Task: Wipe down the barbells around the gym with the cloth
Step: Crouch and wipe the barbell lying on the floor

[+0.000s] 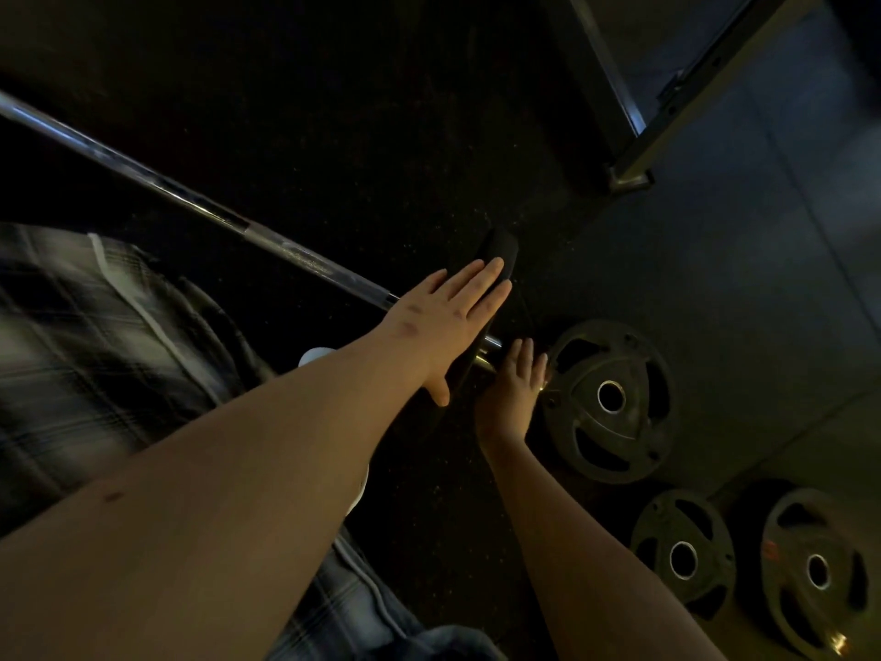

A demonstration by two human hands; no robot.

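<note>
Left forearm (pixel 214 493) fills the foreground, rising from the lower left to the left hand (pixel 448 322), which lies flat against the black plate (pixel 500 250) mounted upright on the barbell (pixel 190 198); its fingers (pixel 476 283) are straight and pressed together, the thumb pointing downward. The barbell runs diagonally from the upper left edge down to the centre, low over the dark floor (pixel 333 112), its chrome end protruding just past the mounted plate. The right hand (pixel 512 398) sits at this end, fingers (pixel 527 355) fairly straight and close together; in the dim light, contact with the bar cannot be told. Just beside the right hand, a large weight plate (pixel 615 441) lies flat on the floor, with two smaller plates (pixel 686 531) (pixel 810 541) nearer the lower right corner. Plaid shorts (pixel 95 350) and a white shoe (pixel 314 356) appear at left; a metal frame (pixel 691 88) crosses the upper right.
</note>
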